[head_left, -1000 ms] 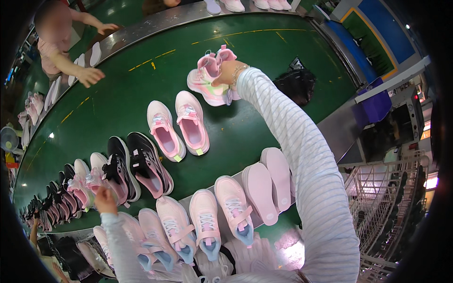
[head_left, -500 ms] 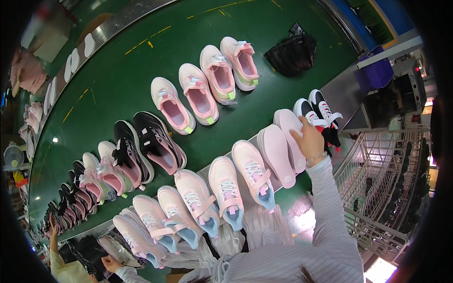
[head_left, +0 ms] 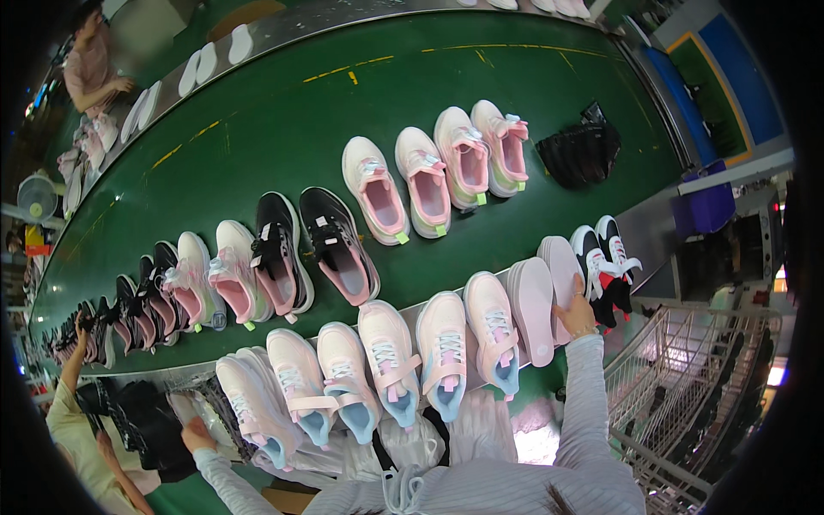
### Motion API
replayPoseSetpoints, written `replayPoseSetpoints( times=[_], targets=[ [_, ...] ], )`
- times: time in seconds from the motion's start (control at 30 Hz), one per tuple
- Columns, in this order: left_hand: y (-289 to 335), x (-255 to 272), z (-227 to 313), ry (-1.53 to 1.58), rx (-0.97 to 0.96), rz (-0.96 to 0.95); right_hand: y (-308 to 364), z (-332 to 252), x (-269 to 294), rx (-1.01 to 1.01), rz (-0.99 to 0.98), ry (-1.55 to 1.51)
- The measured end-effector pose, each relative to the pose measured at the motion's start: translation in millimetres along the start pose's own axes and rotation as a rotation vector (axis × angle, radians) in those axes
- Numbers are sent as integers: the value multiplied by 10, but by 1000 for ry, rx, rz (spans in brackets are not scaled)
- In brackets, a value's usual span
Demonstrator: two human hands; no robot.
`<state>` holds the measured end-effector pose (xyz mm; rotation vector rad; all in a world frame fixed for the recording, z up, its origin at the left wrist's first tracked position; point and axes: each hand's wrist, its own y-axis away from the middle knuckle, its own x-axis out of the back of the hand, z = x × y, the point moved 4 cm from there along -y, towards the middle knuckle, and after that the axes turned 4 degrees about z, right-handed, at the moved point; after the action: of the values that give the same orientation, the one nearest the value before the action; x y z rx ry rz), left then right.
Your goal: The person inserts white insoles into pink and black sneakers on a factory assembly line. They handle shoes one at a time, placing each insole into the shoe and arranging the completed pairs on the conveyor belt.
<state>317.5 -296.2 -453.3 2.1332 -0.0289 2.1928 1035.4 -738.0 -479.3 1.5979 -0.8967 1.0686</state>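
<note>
Nearest, the left hand point(head_left: 196, 435) rests low by the first of five pink-and-blue sneakers point(head_left: 390, 365), its grip hidden. The right hand point(head_left: 575, 316) grasps one of two upturned pink shoes point(head_left: 549, 292); beyond, four pink sneakers point(head_left: 446, 167) cross the green belt point(head_left: 283, 129).

The person wears a long-sleeved top of light grey cloth with fine, close stripes, ribbed in look. Both sleeves run down to the wrists and end in snug cuffs. The right hand point(head_left: 577, 316) and the left hand point(head_left: 196, 435) are bare, with no gloves, rings or watch to be seen. A pale drawstring hangs at the chest near the lower edge.
</note>
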Motion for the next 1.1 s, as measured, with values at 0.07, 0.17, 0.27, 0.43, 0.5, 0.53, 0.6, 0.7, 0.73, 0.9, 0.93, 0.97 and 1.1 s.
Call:
replayPoseSetpoints(
  times=[0.07, 0.17, 0.27, 0.43, 0.5, 0.53, 0.6, 0.7, 0.73, 0.9, 0.93, 0.97, 1.1],
  targets=[
    [-124, 426, 775, 361, -179, 261, 22, 1, 28, 105, 99, -34],
    [-233, 796, 2332, 792, -164, 211, 157, -36, 212, 233, 384, -38],
    [-225, 600, 3776, 967, -466, -145, 372, -421, 613, 129, 423, -276],
    [-464, -195, 4594, 843, -715, -38, 830, -2067, 435, 277, -436, -922],
    [-544, -244, 4633, 863, -648, 29, 931, -2652, 247, 386, -631, -881],
    [-569, -220, 4660, 871, -653, 30, 907, -2871, 119, 496, -634, -933],
    [-607, -215, 4684, 724, -606, -63, 799, -3168, -68, 488, -787, -888],
    [-583, -252, 4713, 702, -655, -38, 667, -3501, -274, 509, -655, -693],
    [-592, -266, 4708, 717, -659, -64, 631, -3569, -346, 576, -467, -489],
    [-503, -436, 4671, 834, -798, 10, 712, -3848, -722, 604, -92, -51],
    [-469, -437, 4658, 896, -819, 40, 742, -3888, -741, 631, 49, -17],
    [-461, -441, 4644, 939, -807, 24, 713, -3946, -861, 642, 113, -3],
    [-514, -513, 4600, 990, -740, -49, 594, -4164, -1066, 698, 130, -49]
  ],
)
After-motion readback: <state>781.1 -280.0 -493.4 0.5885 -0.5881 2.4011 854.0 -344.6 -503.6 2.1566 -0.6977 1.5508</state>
